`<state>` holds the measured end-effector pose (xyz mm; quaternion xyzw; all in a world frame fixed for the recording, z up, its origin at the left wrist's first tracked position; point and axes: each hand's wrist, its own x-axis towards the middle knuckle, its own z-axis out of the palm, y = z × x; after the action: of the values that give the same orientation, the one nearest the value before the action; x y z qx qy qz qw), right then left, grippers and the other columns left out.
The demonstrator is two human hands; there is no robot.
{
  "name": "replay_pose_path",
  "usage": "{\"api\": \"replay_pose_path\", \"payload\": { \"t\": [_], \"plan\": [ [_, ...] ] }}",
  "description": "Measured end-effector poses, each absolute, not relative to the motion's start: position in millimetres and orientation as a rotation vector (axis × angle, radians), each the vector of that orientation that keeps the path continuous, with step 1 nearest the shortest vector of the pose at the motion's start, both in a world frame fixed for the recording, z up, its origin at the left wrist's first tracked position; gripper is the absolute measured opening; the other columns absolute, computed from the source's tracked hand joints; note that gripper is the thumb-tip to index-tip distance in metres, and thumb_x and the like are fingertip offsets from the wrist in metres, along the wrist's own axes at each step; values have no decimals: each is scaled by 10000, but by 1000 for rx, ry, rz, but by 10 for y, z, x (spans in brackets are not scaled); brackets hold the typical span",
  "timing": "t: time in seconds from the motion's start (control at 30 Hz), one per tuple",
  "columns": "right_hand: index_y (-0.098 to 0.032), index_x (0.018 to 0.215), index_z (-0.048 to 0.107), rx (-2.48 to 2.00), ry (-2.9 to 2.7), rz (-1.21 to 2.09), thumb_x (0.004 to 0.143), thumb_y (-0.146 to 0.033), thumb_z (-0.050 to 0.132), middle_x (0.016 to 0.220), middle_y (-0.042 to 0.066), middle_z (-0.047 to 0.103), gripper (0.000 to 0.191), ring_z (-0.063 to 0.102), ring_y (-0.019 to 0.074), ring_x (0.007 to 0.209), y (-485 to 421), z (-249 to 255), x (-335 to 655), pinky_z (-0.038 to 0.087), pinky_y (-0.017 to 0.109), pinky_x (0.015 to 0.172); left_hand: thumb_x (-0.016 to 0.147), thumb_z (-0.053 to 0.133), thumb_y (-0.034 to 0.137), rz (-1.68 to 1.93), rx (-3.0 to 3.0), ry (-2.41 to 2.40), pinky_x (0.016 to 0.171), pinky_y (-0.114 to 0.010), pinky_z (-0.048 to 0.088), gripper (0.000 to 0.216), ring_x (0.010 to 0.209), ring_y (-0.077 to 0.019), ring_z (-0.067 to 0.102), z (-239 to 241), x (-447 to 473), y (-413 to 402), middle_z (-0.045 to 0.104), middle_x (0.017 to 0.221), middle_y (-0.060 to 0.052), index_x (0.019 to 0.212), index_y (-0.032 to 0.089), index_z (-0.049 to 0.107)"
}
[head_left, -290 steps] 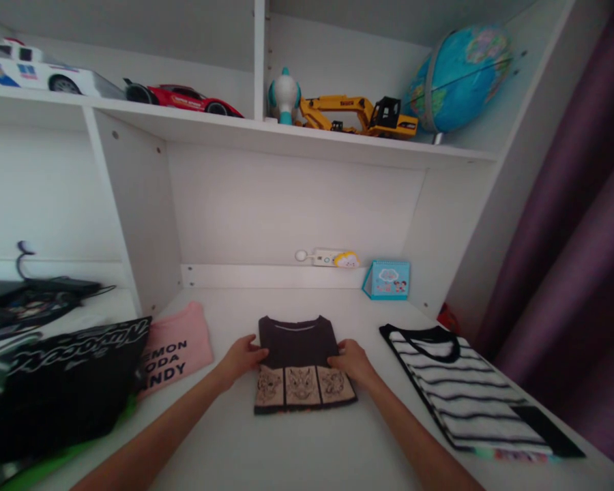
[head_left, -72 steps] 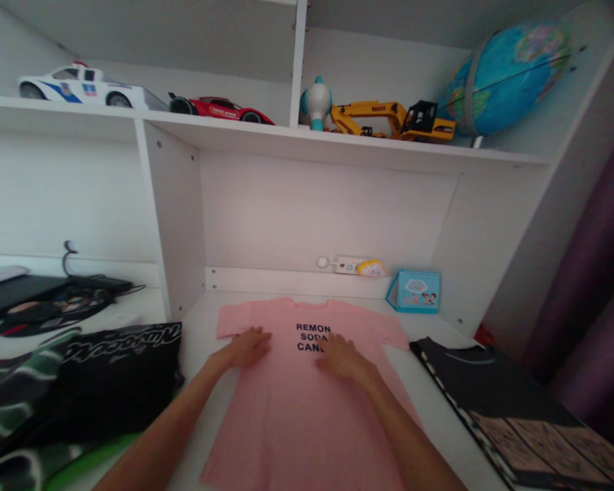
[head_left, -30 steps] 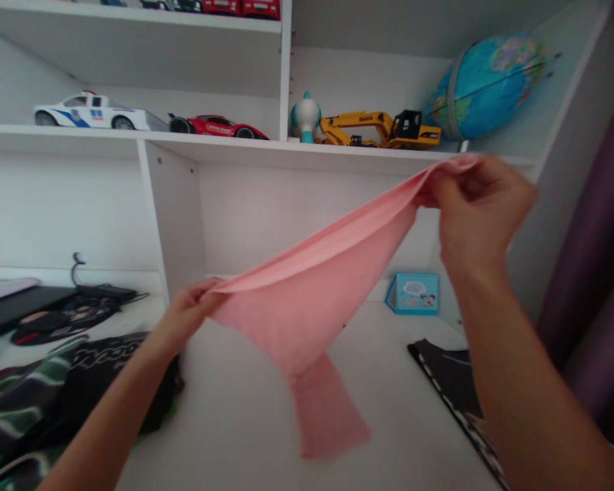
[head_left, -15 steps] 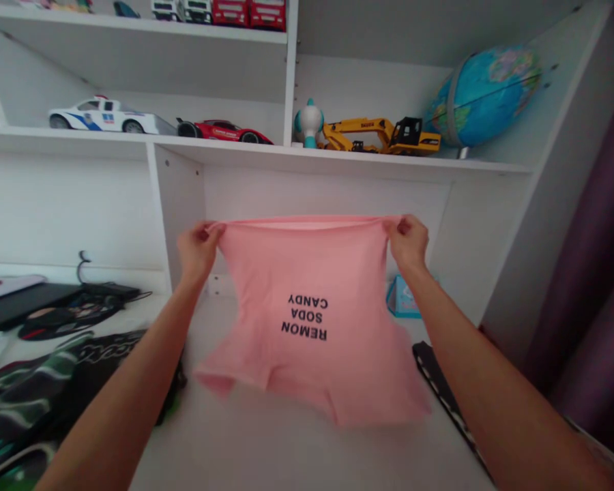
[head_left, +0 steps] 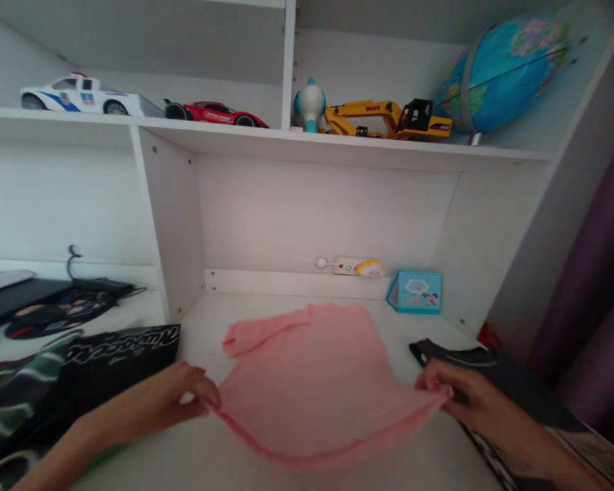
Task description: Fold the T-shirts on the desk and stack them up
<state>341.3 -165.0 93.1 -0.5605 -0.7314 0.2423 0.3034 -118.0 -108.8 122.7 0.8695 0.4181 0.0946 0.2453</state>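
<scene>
A pink t-shirt [head_left: 312, 375] lies face down on the white desk [head_left: 286, 300], its plain back up and its collar toward the back wall. My left hand [head_left: 177, 399] pinches the near left corner of its hem. At the near right corner my right hand [head_left: 463, 399] is closed on the hem too. The hem edge sags between the two hands just above the desk. One sleeve is bunched at the shirt's far left.
A black printed shirt [head_left: 112, 361] and other dark clothes are piled at the left. A folded dark shirt [head_left: 496, 372] lies at the right. A small blue box [head_left: 415, 292] and a power strip [head_left: 351, 265] stand at the back. Toy cars, an excavator and a globe [head_left: 506, 68] fill the shelf above.
The pink shirt, held up by its hem with the print facing me half a second ago, has been swung down onto the desk, print side down. Both hands came down toward me.
</scene>
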Motion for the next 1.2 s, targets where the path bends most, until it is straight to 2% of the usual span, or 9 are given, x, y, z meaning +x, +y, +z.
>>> {"api": "replay_pose_path", "payload": {
  "t": [0.2, 0.43, 0.5, 0.63, 0.73, 0.87, 0.97, 1.03, 1.2],
  "plan": [
    [-310, 929, 604, -1642, -2141, 1120, 708, -309, 519, 946, 38, 606, 237, 553, 191, 888, -1763, 692, 3504, 410, 286, 793, 747, 498, 324, -135, 2325, 921, 746, -243, 434, 260, 872, -177, 588, 1177, -809, -1174, 655, 948, 20, 965, 298, 639],
    [-141, 1042, 554, -1739, -2195, 563, 771, -317, 331, 1041, 110, 592, 392, 538, 207, 954, -1053, 513, 3127, 396, 325, 856, 686, 525, 268, 248, 2688, 1376, 946, -358, 300, 568, 1142, -254, 404, 585, -222, -245, 438, 1263, -115, 1234, 164, 417],
    [-94, 1106, 526, -1752, -2278, 449, 758, -272, 336, 1165, 133, 525, 435, 470, 206, 1078, -958, 381, 2986, 322, 324, 949, 703, 496, 280, 217, 2620, 1596, 868, -379, 361, 479, 1044, -272, 485, 450, -158, 13, 516, 1163, -149, 1160, 136, 486],
    [-102, 1242, 420, -1765, -2381, 343, 795, -316, 345, 1312, 106, 379, 501, 289, 208, 1232, -944, 115, 2860, 183, 371, 1038, 715, 476, 265, 145, 2525, 1648, 721, -286, 418, 213, 814, -211, 582, 600, -295, 434, 650, 833, -64, 788, 154, 643],
    [-134, 1257, 407, -1752, -2361, 280, 828, -357, 318, 1325, 92, 359, 491, 267, 202, 1243, -968, -3, 2874, 176, 383, 1044, 725, 480, 242, 193, 2434, 1802, 714, -285, 419, 218, 813, -212, 581, 882, -541, 705, 653, 850, -60, 842, 152, 641],
    [-156, 1257, 410, -1741, -2313, 255, 838, -382, 318, 1336, 86, 339, 485, 254, 205, 1247, -984, -35, 2886, 188, 385, 1043, 821, 319, 197, 446, 2269, 2226, 847, -479, 331, 398, 1075, -310, 446, 936, -698, 884, 478, 1189, -195, 1193, 127, 442],
    [-162, 1258, 409, -1758, -2290, 284, 836, -383, 327, 1340, 84, 328, 483, 246, 217, 1249, -985, -17, 2876, 199, 402, 1037, 840, 324, 233, 610, 2493, 2176, 972, -454, 209, 440, 1215, -263, 291, 620, -567, 848, 344, 1321, -144, 1275, 165, 330],
    [-166, 1258, 410, -1761, -2278, 298, 835, -388, 331, 1341, 83, 326, 484, 245, 218, 1250, -983, -14, 2876, 203, 402, 1035, 842, 352, 332, 457, 2673, 1942, 989, -426, 197, 460, 1256, -245, 214, 344, -446, 789, 292, 1362, -103, 1281, 195, 330],
    [-176, 1266, 397, -1771, -2251, 318, 832, -402, 332, 1357, 77, 300, 494, 211, 208, 1263, -1029, -59, 2871, 178, 387, 1042, 827, 190, 571, 71, 2574, 1791, 928, -570, 173, 585, 1277, -309, 122, -47, -392, 684, 179, 1409, -98, 1322, 267, 256]
  ]
}}
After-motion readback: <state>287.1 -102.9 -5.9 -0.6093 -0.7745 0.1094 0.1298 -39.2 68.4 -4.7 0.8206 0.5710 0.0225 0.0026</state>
